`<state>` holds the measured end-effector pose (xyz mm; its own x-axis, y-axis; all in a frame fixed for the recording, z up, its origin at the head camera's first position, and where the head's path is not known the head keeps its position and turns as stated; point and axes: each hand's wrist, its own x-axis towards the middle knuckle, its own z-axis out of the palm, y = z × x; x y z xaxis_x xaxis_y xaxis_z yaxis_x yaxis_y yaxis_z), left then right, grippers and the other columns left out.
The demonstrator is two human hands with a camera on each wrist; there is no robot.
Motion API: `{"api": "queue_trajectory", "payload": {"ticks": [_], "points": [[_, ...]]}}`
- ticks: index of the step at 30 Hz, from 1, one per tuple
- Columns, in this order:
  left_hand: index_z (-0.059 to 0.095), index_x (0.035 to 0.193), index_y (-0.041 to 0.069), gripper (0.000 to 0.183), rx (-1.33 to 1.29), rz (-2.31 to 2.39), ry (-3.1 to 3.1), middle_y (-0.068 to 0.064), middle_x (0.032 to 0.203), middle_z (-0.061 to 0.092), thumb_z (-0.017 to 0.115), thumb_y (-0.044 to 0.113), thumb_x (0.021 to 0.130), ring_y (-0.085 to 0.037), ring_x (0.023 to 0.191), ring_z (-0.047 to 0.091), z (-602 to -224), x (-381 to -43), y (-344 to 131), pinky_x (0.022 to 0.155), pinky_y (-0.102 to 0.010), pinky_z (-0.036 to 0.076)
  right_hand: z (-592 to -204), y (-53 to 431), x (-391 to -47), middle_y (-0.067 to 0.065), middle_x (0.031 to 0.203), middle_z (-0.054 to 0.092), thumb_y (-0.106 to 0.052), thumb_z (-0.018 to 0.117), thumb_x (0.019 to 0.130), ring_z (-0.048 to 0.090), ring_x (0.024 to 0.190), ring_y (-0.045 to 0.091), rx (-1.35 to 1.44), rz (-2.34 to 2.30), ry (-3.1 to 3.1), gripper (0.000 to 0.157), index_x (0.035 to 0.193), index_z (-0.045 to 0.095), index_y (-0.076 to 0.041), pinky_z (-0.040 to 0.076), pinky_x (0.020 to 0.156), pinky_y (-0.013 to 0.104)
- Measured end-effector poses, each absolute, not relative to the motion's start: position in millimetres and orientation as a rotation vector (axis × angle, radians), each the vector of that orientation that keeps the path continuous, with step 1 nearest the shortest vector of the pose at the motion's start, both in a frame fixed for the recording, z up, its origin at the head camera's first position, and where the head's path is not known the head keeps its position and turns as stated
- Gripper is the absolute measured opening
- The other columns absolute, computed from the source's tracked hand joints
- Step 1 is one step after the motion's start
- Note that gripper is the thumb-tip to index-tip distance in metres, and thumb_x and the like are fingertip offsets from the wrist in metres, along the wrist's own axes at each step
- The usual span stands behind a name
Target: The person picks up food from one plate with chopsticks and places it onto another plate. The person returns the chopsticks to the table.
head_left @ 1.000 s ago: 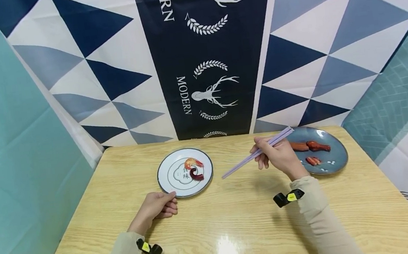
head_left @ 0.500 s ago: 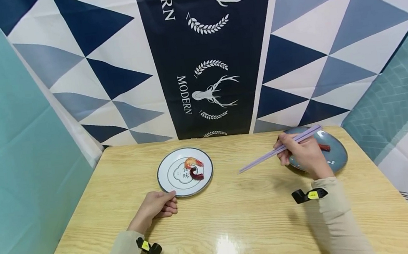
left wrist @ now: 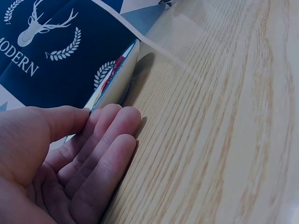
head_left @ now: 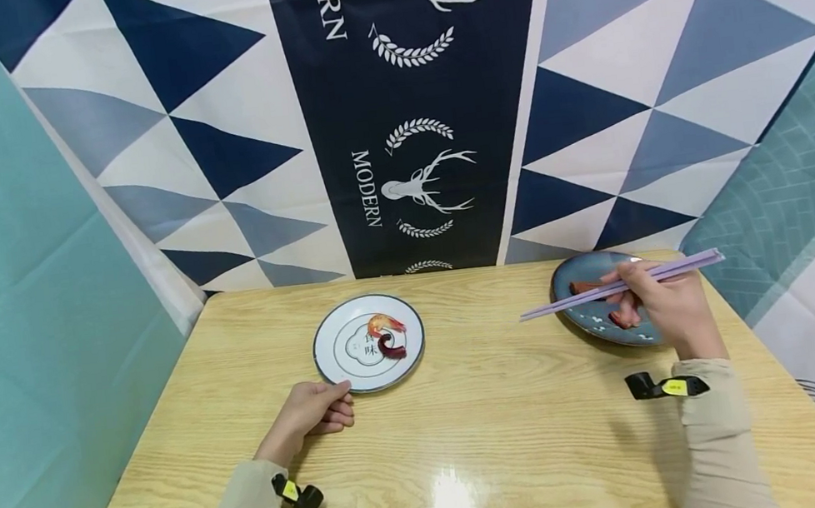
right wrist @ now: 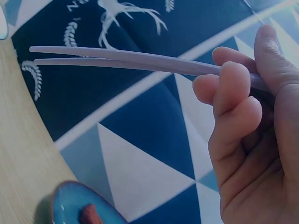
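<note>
My left hand (head_left: 314, 409) pinches the near rim of a white plate (head_left: 333, 367) with a dark edge, thumb on top and fingers below. On that plate lie a shrimp (head_left: 385, 323) and a dark red curled piece (head_left: 391, 348) like an octopus tentacle. My right hand (head_left: 670, 304) holds a pair of lilac chopsticks (head_left: 571, 301) over a blue oval plate (head_left: 590, 332). In the right wrist view the chopstick tips stand slightly apart with nothing between them. Reddish-brown food pieces (head_left: 583, 288) show on the blue plate, partly hidden by my hand and the chopsticks.
Both plates stand toward the back of a wooden table (head_left: 429, 444). A patterned cloth backdrop (head_left: 411, 119) rises right behind the table's back edge. Teal panels (head_left: 41, 287) flank the left side, with a similar one on the right.
My right hand has moved to the right with the chopsticks, from left of the blue plate to over its right part. The left hand and white plate have stayed in place.
</note>
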<state>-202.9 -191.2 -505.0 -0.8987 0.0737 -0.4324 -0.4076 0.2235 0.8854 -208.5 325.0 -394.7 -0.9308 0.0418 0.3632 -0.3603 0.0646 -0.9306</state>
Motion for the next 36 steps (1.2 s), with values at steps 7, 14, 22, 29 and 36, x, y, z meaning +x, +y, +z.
{"api": "queue_trajectory", "payload": {"ticks": [7, 14, 22, 29, 36], "points": [[0.074, 0.092, -0.001, 0.036, -0.323, 1.718, 2.127, -0.006, 0.074, 0.073, 0.066, 0.032, 0.102, -0.011, 0.061, 0.072, -504, -203, -191, 0.058, -0.023, 0.063, -397, 343, -202, 0.006, 0.067, 0.073, -0.005, 0.059, 0.104, 0.061, 0.045, 0.014, 0.315, 1.958, -1.919, 0.023, 0.095, 0.076, 0.006, 0.051, 0.042, 0.023], [0.074, 0.093, -0.001, 0.036, -0.325, 1.72, 2.12, -0.006, 0.074, 0.073, 0.066, 0.033, 0.101, -0.011, 0.061, 0.072, -503, -204, -190, 0.058, -0.023, 0.063, -401, 359, -199, 0.006, 0.066, 0.073, -0.005, 0.06, 0.103, 0.064, 0.047, 0.012, 0.265, 1.963, -1.837, 0.021, 0.095, 0.077, 0.006, 0.053, 0.043, 0.02], [0.074, 0.092, -0.001, 0.035, -0.33, 1.719, 2.111, -0.005, 0.073, 0.073, 0.066, 0.032, 0.102, -0.011, 0.06, 0.071, -504, -203, -191, 0.058, -0.023, 0.062, -408, 379, -196, 0.008, 0.07, 0.074, 0.002, 0.055, 0.103, 0.065, 0.049, 0.012, 0.32, 2.09, -1.672, 0.023, 0.098, 0.073, 0.014, 0.05, 0.041, 0.018], [0.074, 0.093, -0.001, 0.036, -0.332, 1.716, 2.113, -0.006, 0.073, 0.073, 0.066, 0.032, 0.101, -0.011, 0.061, 0.072, -504, -203, -191, 0.058, -0.023, 0.063, -412, 393, -190, 0.011, 0.07, 0.074, 0.003, 0.057, 0.101, 0.062, 0.049, 0.015, 0.23, 2.083, -1.602, 0.021, 0.1, 0.071, 0.019, 0.05, 0.041, 0.019], [0.074, 0.092, -0.001, 0.035, -0.332, 1.721, 2.108, -0.005, 0.073, 0.073, 0.066, 0.032, 0.101, -0.011, 0.061, 0.072, -505, -203, -190, 0.058, -0.023, 0.063, -416, 414, -187, 0.01, 0.07, 0.074, 0.003, 0.061, 0.1, 0.066, 0.05, 0.012, 0.141, 2.118, -1.607, 0.017, 0.099, 0.075, 0.011, 0.051, 0.043, 0.019]]}}
